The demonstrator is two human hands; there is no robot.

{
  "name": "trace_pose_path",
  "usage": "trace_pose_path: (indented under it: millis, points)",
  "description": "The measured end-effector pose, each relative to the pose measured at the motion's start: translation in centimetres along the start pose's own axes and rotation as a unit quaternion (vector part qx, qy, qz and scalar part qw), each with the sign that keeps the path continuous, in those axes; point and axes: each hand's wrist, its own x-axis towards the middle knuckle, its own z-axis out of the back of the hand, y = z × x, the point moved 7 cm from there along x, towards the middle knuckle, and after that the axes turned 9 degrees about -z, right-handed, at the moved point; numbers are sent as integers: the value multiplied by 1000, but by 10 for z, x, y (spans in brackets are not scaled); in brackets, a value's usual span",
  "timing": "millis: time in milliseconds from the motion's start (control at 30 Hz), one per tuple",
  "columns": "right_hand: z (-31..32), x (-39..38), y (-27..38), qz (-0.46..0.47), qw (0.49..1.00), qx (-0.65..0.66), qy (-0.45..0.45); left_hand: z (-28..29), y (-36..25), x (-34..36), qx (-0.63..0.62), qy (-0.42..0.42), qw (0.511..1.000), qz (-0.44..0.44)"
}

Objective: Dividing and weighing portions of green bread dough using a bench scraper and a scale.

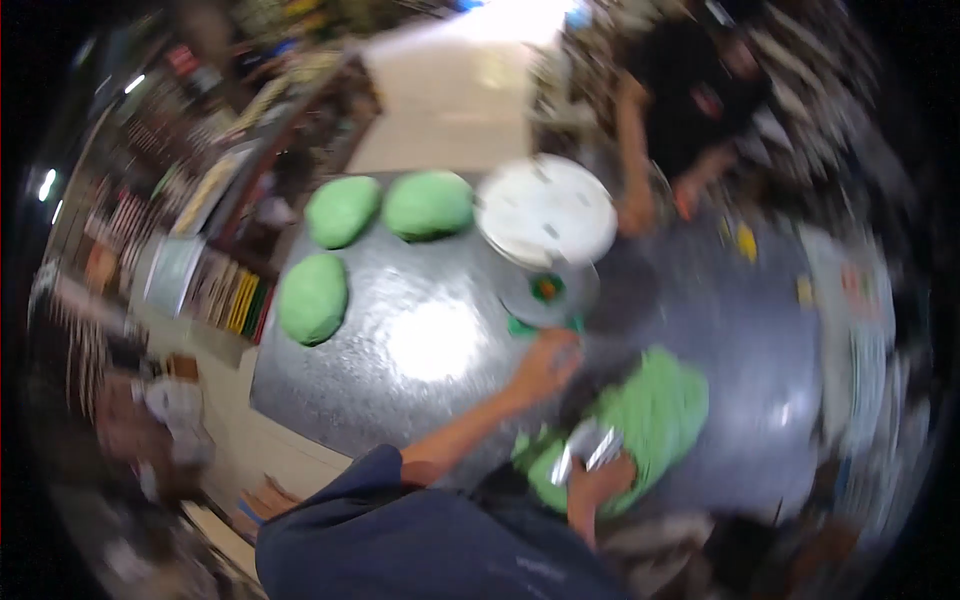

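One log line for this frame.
left hand: over grey metal table, grip unclear | right hand: holding shiny silver tool at large green dough-like mass | three rounded green lumps: on table

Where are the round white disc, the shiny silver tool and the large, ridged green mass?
Round white disc (546, 206), head view: middle of top.
Shiny silver tool (588, 441), head view: its bright surface.
Large, ridged green mass (648, 418), head view: its middle.

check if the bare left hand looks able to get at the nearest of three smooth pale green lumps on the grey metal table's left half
Probably yes, with a stretch: only bare grey metal tabletop seems to lie between the left hand and that green lump, and nothing covers it.
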Motion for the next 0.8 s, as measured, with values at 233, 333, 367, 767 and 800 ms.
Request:
trace_pose_path:
  millis: [233, 333, 367, 767, 800]
  points:
    - [-51, -2, 29, 134, 985, -63, 94, 19, -7, -14, -98, -10, 988, 119]
    - [-22, -15, 33, 180, 951, 208, 144, 58, 19, -62, -66, -131, 969, 199]
    - [-3, -9, 20, 180, 921, 337, 71, 63, 25, -69, 5, -139, 967, 214]
    - [52, 106, 13, 264, 953, -105, 107, -153, -3, -114, 39, 234, 929, 284]
    - [31, 112, 21, 316, 931, -128, 134, -149, -4, -120, 7, 221, 929, 297]
